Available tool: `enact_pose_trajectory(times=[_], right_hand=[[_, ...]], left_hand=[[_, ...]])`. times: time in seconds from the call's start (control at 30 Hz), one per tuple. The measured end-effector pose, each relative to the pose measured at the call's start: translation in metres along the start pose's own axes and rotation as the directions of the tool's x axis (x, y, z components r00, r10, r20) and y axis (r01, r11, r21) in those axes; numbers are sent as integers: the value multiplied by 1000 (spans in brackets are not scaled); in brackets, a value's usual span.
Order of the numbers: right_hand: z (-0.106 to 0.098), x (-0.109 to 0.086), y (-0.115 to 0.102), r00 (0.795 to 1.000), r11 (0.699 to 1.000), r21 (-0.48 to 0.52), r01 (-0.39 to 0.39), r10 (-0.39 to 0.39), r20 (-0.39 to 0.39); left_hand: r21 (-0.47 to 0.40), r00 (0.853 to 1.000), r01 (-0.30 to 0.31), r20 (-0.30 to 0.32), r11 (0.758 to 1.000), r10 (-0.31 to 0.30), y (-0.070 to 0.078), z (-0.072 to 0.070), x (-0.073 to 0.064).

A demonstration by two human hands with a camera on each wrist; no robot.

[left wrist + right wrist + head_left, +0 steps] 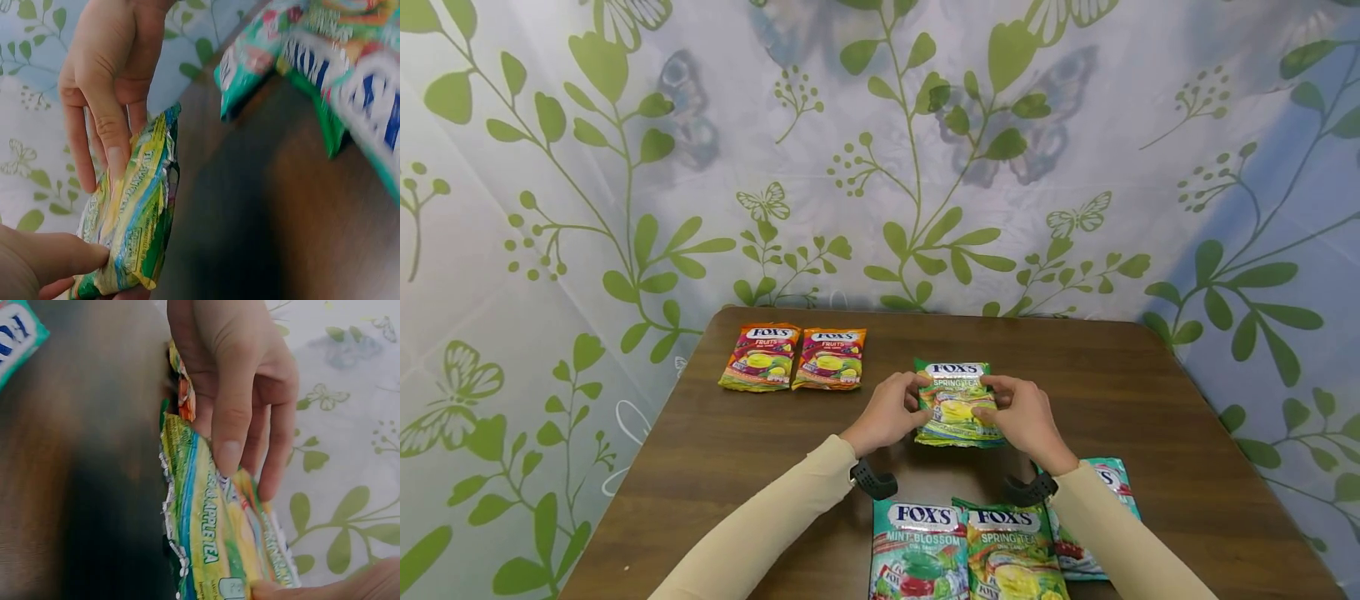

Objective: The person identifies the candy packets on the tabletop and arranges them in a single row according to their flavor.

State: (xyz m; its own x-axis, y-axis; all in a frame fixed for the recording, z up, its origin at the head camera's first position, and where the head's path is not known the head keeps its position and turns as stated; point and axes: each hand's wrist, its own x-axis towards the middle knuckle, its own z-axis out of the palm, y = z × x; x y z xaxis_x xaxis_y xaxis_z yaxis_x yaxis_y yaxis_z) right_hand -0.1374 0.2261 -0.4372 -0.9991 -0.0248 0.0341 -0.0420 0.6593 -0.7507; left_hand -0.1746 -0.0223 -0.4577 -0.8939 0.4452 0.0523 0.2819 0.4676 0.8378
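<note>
Spring Tea candy packet [957,400], held before me above the brown table [700,450]. From the left: two Fruits packets [760,360] lie side by side; my left hand [891,408] pinches the candy packet's left edge; my right hand [1026,417] pinches its right. Nearer me lie a Mint Blossom packet [920,550], a second Spring Tea [1011,554] and a teal packet [1119,483], partly hidden by my right sleeve [1127,533]. Light, matching thumb pressure should keep the held one flat.

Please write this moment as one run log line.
left hand: grips Spring Tea bag; right hand: grips same bag; far left: two Fruits bags; nearer: Mint Blossom bag, second Spring Tea bag
</note>
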Motion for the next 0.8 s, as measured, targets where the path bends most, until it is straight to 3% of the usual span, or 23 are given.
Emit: enact_pose_trajectory(times=[0.3,0.43,0.8], right_hand=[[21,49,-4,999,998,58,37,-37,12],[29,68,-4,999,995,103,10,-15,52],[55,103,-3,993,975,219,-45,21,112]], left_hand=[[26,1000,6,-16,1000,-6,-20,-32,24],[23,999,24,-34,999,-23,-26,-43,33],[90,993,77,-99,993,-68,-49,-49,56]])
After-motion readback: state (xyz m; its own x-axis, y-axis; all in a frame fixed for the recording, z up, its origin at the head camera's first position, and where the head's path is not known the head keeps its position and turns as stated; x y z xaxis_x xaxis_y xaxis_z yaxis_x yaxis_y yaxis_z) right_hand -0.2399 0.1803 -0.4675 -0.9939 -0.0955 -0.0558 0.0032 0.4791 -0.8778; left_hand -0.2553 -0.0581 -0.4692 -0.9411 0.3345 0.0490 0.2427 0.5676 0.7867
